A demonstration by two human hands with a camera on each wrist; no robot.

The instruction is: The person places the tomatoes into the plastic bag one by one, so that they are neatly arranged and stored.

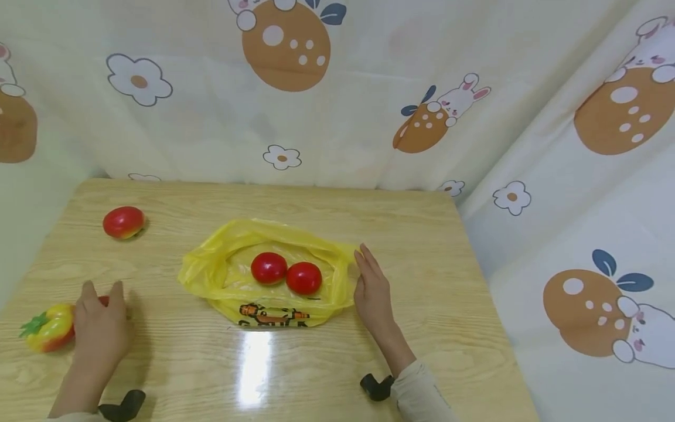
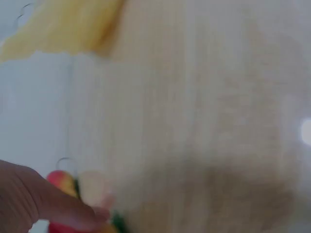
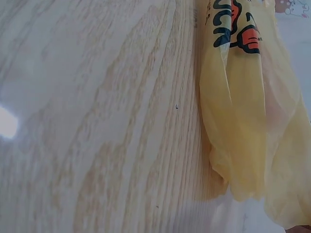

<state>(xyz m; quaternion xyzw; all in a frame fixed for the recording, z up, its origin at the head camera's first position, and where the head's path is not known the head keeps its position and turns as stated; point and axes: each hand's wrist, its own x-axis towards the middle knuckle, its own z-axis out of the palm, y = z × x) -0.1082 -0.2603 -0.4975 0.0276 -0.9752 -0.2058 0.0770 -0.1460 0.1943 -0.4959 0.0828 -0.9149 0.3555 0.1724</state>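
My left hand [image 1: 100,325] is over a red fruit [image 1: 104,300], mostly hidden under spread fingers; whether it grips the fruit is not clear. Right beside that hand lies a yellow-and-red fruit with a green leafy top [image 1: 53,328]. In the left wrist view, the thumb [image 2: 68,208] passes in front of red and yellow fruit, blurred. A yellow plastic bag [image 1: 253,228] lies mid-table with its mouth spread. Two red fruits [image 1: 269,268] rest inside it. At its right edge, my right hand [image 1: 375,293] touches the rim with fairly straight fingers.
Another red fruit [image 1: 123,223] with a yellowish underside lies at the table's far left. The wooden table [image 1: 422,234] meets a patterned curtain [image 1: 343,117] at the back and right. Black curved pieces [image 1: 377,387] sit near both wrists.
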